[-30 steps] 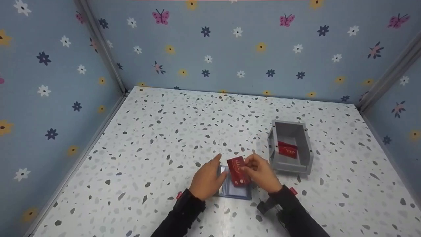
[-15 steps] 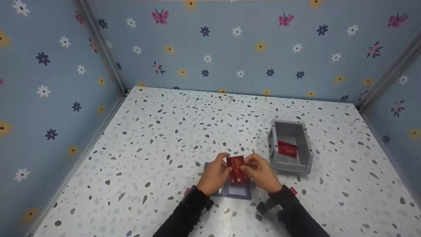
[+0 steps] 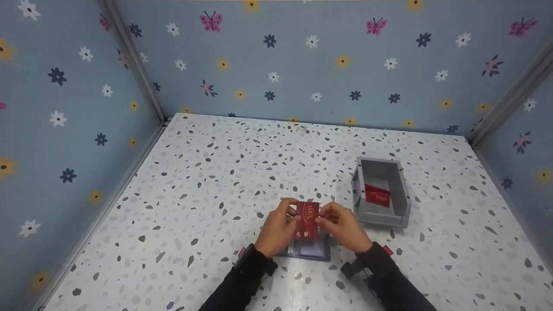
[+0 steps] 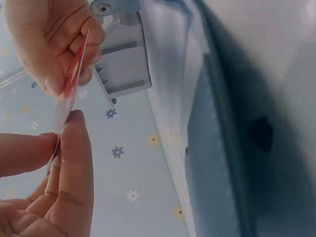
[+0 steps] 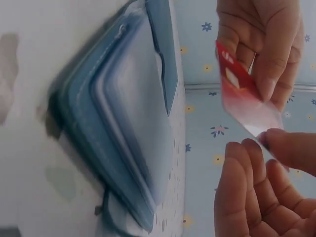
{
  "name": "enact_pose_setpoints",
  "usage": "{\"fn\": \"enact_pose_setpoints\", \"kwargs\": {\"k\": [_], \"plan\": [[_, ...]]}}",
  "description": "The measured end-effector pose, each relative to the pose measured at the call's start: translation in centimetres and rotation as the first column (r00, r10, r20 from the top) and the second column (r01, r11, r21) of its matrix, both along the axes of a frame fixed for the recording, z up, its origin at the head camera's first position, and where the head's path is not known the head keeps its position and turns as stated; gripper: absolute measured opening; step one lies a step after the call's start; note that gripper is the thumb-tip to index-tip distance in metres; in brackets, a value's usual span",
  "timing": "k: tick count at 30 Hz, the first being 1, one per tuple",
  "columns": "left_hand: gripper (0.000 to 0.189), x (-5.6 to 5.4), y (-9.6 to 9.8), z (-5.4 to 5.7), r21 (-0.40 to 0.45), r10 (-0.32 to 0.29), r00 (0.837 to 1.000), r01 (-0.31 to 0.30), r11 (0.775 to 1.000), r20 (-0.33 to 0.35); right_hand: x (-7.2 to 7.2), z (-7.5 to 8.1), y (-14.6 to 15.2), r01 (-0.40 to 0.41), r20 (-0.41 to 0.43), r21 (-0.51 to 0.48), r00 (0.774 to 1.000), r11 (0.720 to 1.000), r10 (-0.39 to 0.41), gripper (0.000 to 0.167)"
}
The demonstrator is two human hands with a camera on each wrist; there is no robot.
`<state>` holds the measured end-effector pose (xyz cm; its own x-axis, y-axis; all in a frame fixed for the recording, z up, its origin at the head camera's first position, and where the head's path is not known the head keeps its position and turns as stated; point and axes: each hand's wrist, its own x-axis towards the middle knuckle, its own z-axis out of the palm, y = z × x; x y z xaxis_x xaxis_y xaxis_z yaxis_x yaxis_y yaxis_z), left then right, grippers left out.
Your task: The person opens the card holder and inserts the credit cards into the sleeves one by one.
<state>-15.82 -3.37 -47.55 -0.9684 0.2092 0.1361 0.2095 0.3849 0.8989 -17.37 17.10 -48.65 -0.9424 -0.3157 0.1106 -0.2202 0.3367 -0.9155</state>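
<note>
A red card lettered "VIP" is held above a blue wallet. My left hand pinches the card's left edge between thumb and fingers. On the opposite edge, the thumb and fingers of my right hand pinch it too. Seen nearly edge-on in the left wrist view, the card spans the two hands. The right wrist view shows the wallet spread open on the table, a clear pocket facing up. In the head view, the card and left hand cover part of the wallet.
A grey bin stands right of the hands, with another red VIP card inside. The speckled white table meets flower-patterned blue walls at the back and sides.
My left hand has left the wallet and taken the card's left edge. The card has shifted slightly up and left and turned from slanted to nearly straight.
</note>
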Motion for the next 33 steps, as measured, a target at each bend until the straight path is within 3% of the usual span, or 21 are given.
{"fn": "enact_pose_setpoints", "kwargs": {"k": [4,9,12,16,19,24,33], "plan": [[0.034,0.1,-0.9,0.2,-0.024,0.033,0.999,-0.034,0.999,-0.018,0.1,0.0,0.5,0.024,-0.117,0.19,0.993,0.982,-0.002,0.011],[0.037,0.1,-1.9,0.2,-0.048,0.075,0.997,-0.076,0.996,-0.03,0.6,0.0,1.3,0.055,-0.272,0.405,0.96,0.913,0.063,0.02],[0.04,0.0,-2.4,0.1,-0.058,0.083,0.997,-0.083,0.995,-0.008,0.8,0.2,1.6,0.034,-0.288,0.533,0.947,0.845,0.144,0.039],[0.042,-0.1,-2.7,0.0,-0.107,0.083,0.996,-0.082,0.991,0.013,1.2,0.2,1.8,-0.026,-0.22,0.68,0.946,0.733,0.238,0.061],[0.043,-0.1,-2.7,-0.2,-0.144,0.072,0.997,-0.068,0.987,0.028,1.5,0.0,1.8,-0.057,-0.187,0.729,0.942,0.682,0.279,0.066],[0.042,-0.1,-2.5,-0.6,-0.208,0.056,0.997,-0.044,0.977,0.052,1.8,0.0,1.7,-0.071,-0.166,0.751,0.942,0.657,0.292,0.067],[0.038,-0.2,-2.1,-0.9,-0.26,0.062,0.99,-0.026,0.965,0.13,2.0,-0.1,1.6,-0.056,-0.165,0.751,0.949,0.657,0.27,0.068]]}}
